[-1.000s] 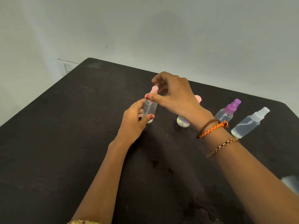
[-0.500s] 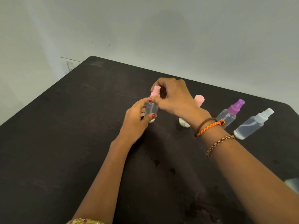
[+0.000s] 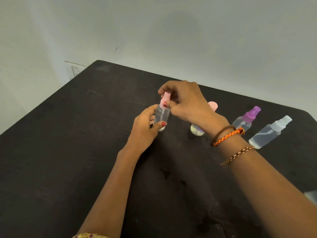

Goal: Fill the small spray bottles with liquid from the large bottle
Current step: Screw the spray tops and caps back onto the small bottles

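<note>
A small clear spray bottle stands upright on the dark table. My left hand grips its body from the left, thumb across the front. My right hand pinches its pink spray top between thumb and fingers. Behind my right wrist stands a bottle with a pink cap and a pale label, mostly hidden. Further right are a purple-topped spray bottle and a white-topped spray bottle, both holding clear liquid.
The table's far edge runs along a plain grey wall. Dark wet-looking spots mark the tabletop between my forearms. A pale blurred object shows at the right frame edge.
My right hand has come down onto the pink spray top and turned on it. The left hand keeps its grip on the bottle, which stays in place.
</note>
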